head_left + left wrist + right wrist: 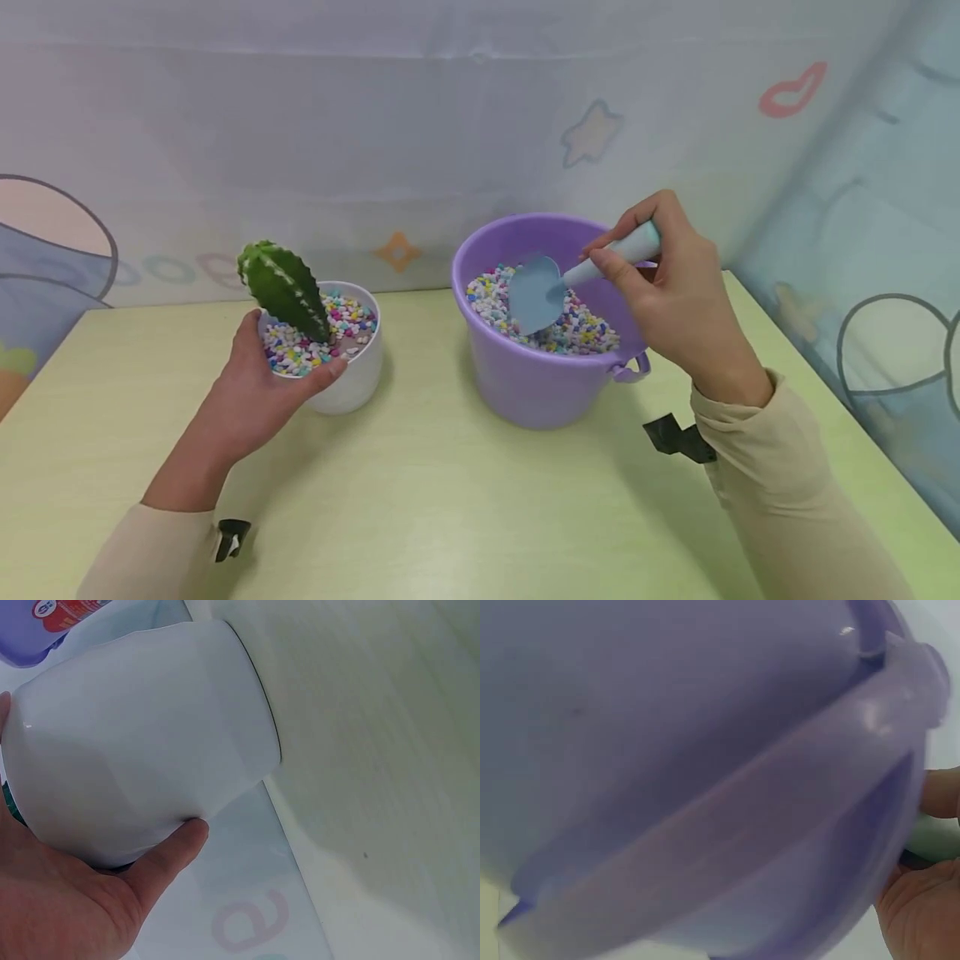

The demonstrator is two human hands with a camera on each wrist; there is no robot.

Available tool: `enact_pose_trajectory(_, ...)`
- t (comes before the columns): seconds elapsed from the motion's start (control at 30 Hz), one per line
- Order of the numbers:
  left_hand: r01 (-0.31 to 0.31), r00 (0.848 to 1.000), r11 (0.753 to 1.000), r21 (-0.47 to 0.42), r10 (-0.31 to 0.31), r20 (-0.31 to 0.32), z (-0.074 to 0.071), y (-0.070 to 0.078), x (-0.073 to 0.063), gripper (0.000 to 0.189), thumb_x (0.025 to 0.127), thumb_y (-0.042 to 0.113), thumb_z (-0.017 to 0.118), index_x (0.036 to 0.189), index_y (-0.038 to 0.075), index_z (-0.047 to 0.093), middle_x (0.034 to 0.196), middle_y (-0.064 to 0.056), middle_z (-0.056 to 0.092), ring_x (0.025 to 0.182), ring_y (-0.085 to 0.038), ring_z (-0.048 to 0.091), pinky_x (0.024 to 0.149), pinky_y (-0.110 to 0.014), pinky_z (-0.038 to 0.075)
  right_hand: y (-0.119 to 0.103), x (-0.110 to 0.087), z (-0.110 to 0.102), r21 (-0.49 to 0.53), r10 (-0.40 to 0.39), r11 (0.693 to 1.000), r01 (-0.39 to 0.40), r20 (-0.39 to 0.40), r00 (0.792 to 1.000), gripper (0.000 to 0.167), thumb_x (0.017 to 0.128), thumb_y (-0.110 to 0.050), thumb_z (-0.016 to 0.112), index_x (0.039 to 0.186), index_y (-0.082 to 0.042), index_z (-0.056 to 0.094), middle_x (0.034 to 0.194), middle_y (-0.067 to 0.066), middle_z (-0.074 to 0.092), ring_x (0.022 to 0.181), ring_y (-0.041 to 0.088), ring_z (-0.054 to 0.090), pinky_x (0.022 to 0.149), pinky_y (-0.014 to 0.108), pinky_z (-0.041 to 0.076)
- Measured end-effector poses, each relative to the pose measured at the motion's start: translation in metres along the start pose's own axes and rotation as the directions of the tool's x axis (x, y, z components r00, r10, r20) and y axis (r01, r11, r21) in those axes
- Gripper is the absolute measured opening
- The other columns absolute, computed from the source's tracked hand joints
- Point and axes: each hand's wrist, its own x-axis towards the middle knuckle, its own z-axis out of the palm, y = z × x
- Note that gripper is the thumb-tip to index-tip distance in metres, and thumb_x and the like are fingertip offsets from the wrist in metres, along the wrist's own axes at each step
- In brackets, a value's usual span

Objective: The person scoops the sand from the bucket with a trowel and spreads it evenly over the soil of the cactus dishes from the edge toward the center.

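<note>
My left hand grips a white flowerpot at its left and near sides, the thumb along the near rim. Out of the pot leans a green cactus, tilted left, with colourful pebbles around its base and a bare greyish patch to its right. In the left wrist view, a fingertip presses the smooth pot wall. With fingers and thumb, my right hand holds a toy shovel by its pale handle. The shovel's blue blade is inside a purple bucket, over more pebbles.
Both containers stand on a pale wooden table, close to a patterned cloth behind. Another printed cloth hangs along the right edge. The bucket's handle hangs down its outer side. Black pieces show at the sleeves.
</note>
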Motion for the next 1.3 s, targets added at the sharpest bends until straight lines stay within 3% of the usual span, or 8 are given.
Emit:
enact_pose_trajectory(0.07,-0.003,1.000,1.000,-0.004,0.003,0.000,0.000,-0.001,0.000,0.107,0.086,0.047,0.074,0.152,0.000,0.003,0.142,-0.028,0.027,0.129,-0.044,0.034,0.101,-0.062,0.030,0.000,-0.001,-0.001,-0.087,0.020,0.996,-0.018,0.016,1.000,0.024,0.094,-0.008,0.068,0.105,0.000,0.048,0.096,0.005,0.072,0.072,0.014,0.066,0.059,0.019,0.046)
enact_pose_trajectory(0.2,-0.002,1.000,1.000,-0.006,0.002,0.000,0.002,-0.002,0.002,0.107,0.086,0.048,0.074,0.152,0.001,0.003,0.143,-0.028,0.027,0.129,-0.044,0.034,0.101,-0.061,0.030,0.002,-0.002,-0.007,-0.177,0.051,0.983,-0.048,0.012,0.999,0.025,0.094,-0.011,0.067,0.106,-0.001,0.048,0.096,0.006,0.072,0.075,0.011,0.067,0.067,0.018,0.049)
enact_pose_trajectory(0.5,0.007,1.000,1.000,0.009,-0.007,0.001,0.002,-0.001,0.003,0.110,0.085,0.051,0.073,0.152,0.000,0.002,0.143,-0.028,0.026,0.130,-0.045,0.034,0.101,-0.062,0.030,0.011,0.000,-0.027,-0.238,0.061,0.969,-0.070,-0.047,0.997,0.021,0.095,-0.007,0.064,0.107,-0.001,0.048,0.096,0.008,0.073,0.075,0.008,0.067,0.063,0.017,0.047)
enact_pose_trajectory(0.6,0.011,1.000,1.000,0.012,-0.011,0.002,0.003,-0.001,0.001,0.110,0.085,0.052,0.073,0.152,0.001,0.002,0.142,-0.027,0.026,0.129,-0.043,0.034,0.101,-0.061,0.031,0.016,-0.001,-0.030,-0.304,0.044,0.952,-0.040,0.007,0.999,0.018,0.095,-0.007,0.064,0.106,-0.003,0.050,0.092,0.009,0.073,0.070,0.011,0.069,0.054,0.018,0.045)
enact_pose_trajectory(0.77,-0.001,1.000,1.000,0.002,0.001,-0.001,0.004,-0.001,0.002,0.107,0.086,0.050,0.073,0.151,0.000,0.004,0.142,-0.027,0.026,0.128,-0.043,0.034,0.100,-0.061,0.031,0.021,-0.001,-0.030,-0.353,0.114,0.933,-0.074,0.092,0.989,0.016,0.097,-0.016,0.064,0.107,-0.009,0.053,0.088,0.009,0.073,0.072,0.020,0.070,0.053,0.022,0.045)
enact_pose_trajectory(0.93,0.001,1.000,1.000,0.002,-0.001,-0.004,0.004,-0.001,0.002,0.108,0.085,0.050,0.073,0.152,0.000,0.004,0.143,-0.028,0.026,0.129,-0.043,0.034,0.101,-0.061,0.030,0.021,-0.001,-0.028,-0.311,0.200,0.935,-0.168,0.072,0.977,0.022,0.098,-0.022,0.064,0.110,-0.010,0.050,0.091,0.005,0.073,0.063,0.020,0.061,0.051,0.027,0.042)
enact_pose_trajectory(1.13,0.000,1.000,1.000,0.006,0.000,-0.014,0.002,0.000,0.002,0.107,0.085,0.050,0.073,0.152,0.001,0.005,0.142,-0.027,0.027,0.128,-0.043,0.035,0.101,-0.061,0.031,0.022,0.002,-0.020,-0.028,0.282,0.959,-0.283,-0.010,0.959,0.020,0.100,-0.014,0.059,0.106,-0.003,0.044,0.097,0.011,0.072,0.082,0.012,0.070,0.073,0.024,0.055)
enact_pose_trajectory(1.3,0.005,1.000,1.000,-0.006,-0.006,-0.006,0.002,-0.001,0.002,0.108,0.085,0.050,0.073,0.152,0.001,0.003,0.144,-0.027,0.027,0.129,-0.043,0.035,0.101,-0.061,0.031,0.024,0.000,-0.009,0.093,0.330,0.942,-0.323,-0.065,0.942,0.021,0.100,-0.016,0.058,0.106,-0.003,0.043,0.098,0.014,0.069,0.087,0.014,0.070,0.072,0.028,0.056)
